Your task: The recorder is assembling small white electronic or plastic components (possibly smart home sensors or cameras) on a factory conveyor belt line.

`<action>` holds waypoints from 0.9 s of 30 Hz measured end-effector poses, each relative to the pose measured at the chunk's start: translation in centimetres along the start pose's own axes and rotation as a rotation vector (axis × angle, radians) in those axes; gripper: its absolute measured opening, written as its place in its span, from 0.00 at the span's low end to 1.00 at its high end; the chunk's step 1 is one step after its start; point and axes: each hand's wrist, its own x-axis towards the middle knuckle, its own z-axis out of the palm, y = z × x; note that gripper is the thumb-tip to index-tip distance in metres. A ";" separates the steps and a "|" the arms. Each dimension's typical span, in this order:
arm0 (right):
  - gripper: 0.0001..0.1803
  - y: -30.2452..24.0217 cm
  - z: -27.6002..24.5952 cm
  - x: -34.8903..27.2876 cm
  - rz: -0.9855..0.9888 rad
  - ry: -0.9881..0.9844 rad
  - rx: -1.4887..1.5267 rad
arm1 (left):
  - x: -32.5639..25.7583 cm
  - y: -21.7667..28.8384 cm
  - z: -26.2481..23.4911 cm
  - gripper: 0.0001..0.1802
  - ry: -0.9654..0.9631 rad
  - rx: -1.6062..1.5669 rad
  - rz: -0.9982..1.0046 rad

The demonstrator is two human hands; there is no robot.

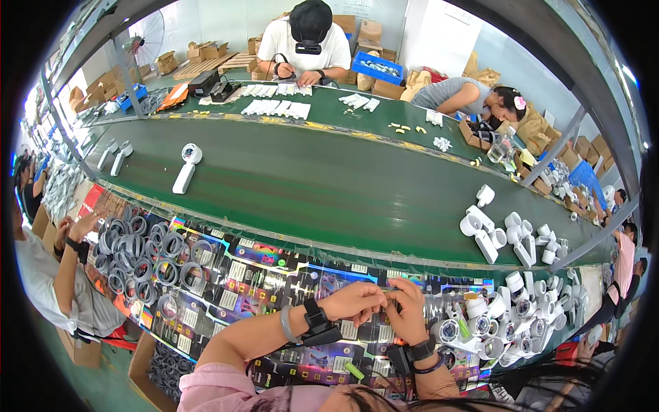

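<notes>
My left hand [357, 303] and my right hand [408, 310] meet above the table's middle, fingers curled in a pinch and nearly touching. What they hold, if anything, is too small to make out. A grey ring [288, 324] hangs round my left forearm, behind a black wrist strap. Close by my right hand lies a heap of white handheld-fan bodies [508, 321], some showing round motor faces. Farther left is a pile of grey rings [141, 254]. A small light-green piece [354, 371] rests on the table below my hands.
Printed colourful sheets [254, 288] cover the table. Beyond it runs a green conveyor belt [309, 178] carrying white fan bodies [186, 169]. Two people work across the belt; another person's hands [79, 226] are at the left. A box of grey rings [141, 367] stands lower left.
</notes>
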 end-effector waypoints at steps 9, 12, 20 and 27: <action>0.09 0.0 -0.2 0.0 0.012 -0.003 -0.005 | 0.2 0.1 0.1 0.15 0.000 0.009 -0.006; 0.09 -0.1 -0.2 0.0 0.013 -0.007 -0.012 | 0.1 0.2 0.2 0.15 0.009 -0.006 -0.002; 0.09 -0.3 0.1 -0.2 0.008 0.003 -0.010 | -0.2 0.0 0.2 0.15 0.008 0.020 0.001; 0.08 -0.3 -0.1 0.0 0.020 -0.006 -0.024 | 0.1 0.0 0.1 0.14 0.002 0.015 0.019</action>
